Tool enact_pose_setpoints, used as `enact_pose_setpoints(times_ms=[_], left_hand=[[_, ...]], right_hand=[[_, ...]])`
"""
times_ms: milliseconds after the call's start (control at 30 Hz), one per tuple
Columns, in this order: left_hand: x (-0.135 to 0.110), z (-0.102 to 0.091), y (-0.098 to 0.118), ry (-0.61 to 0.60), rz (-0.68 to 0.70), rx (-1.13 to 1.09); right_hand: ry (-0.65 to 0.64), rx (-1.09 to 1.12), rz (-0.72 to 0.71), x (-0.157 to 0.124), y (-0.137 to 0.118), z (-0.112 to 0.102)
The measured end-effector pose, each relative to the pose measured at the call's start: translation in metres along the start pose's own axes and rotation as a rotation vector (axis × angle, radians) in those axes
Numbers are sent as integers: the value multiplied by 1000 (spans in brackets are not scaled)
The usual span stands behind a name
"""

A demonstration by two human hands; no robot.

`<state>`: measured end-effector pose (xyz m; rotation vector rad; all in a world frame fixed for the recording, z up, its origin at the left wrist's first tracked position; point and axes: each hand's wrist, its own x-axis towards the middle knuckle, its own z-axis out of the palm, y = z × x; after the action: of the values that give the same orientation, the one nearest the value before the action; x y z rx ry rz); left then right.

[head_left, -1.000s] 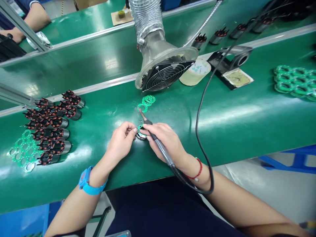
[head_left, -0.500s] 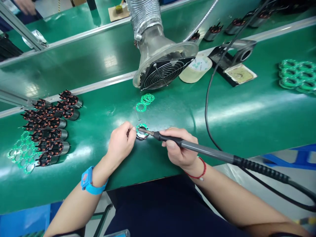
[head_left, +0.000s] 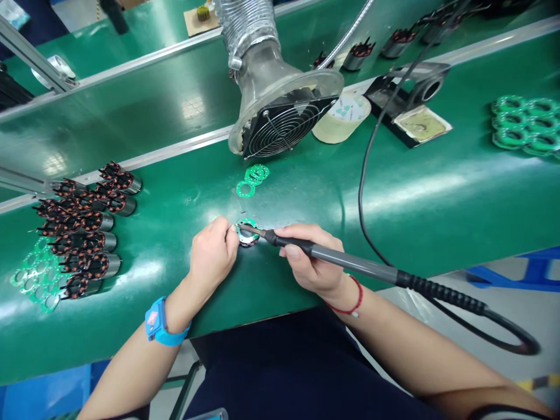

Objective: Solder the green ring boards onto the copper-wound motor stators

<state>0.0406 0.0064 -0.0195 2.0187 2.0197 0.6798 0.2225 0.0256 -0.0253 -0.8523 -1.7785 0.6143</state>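
My right hand (head_left: 314, 256) grips a soldering iron (head_left: 350, 261) like a pen. The iron's tip rests at a green ring-shaped circuit board (head_left: 249, 238) that lies on top of a motor stator standing on the bench. My left hand (head_left: 214, 249) is closed at the left edge of that board, thumb and forefinger pinched together; what they hold, if anything, is too small to make out. Just beyond the stator lie a few loose green ring boards (head_left: 245, 189).
A fume extractor hood (head_left: 286, 125) hangs over the bench. Wound stators (head_left: 98, 221) and ring boards (head_left: 39, 271) stand at left. At right are a tape roll (head_left: 335, 131), an iron stand (head_left: 413, 119), a hanging cable (head_left: 362, 192) and stacked boards (head_left: 527, 123).
The view has shifted slightly. Both hands stay at the stator, the iron's tip still on the board's left part. The iron's cable has swung into a loop at right.
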Motion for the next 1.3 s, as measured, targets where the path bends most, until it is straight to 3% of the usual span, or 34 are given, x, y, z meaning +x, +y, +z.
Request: enact_pose_setpoints(times_ms=[367, 500, 667, 767, 833, 933, 1067, 1200, 1300], left_hand=[[0, 3, -1, 13, 13, 84], [1, 2, 3, 8, -3, 57], [4, -4, 1, -70, -120, -167], [3, -7, -5, -139, -152, -394], [0, -6, -8, -222, -53, -443], [-6, 2, -5, -281, 82, -298], [-10, 13, 3, -168, 83, -146], [-4, 11, 5, -185, 103, -127], [2, 6, 2, -223, 131, -180]], right_hand=[[20, -4, -38, 0, 0, 1], [-68, -19, 93, 1, 3, 6], [-299, -91, 175, 6, 7, 14], [-311, -67, 259, 4, 8, 18], [-286, -60, 286, 2, 7, 19], [-247, -81, 270, 0, 7, 21], [-236, -226, 172, -1, 5, 21], [-235, -311, 44, -1, 3, 20], [-229, -294, 41, -2, 3, 21]])
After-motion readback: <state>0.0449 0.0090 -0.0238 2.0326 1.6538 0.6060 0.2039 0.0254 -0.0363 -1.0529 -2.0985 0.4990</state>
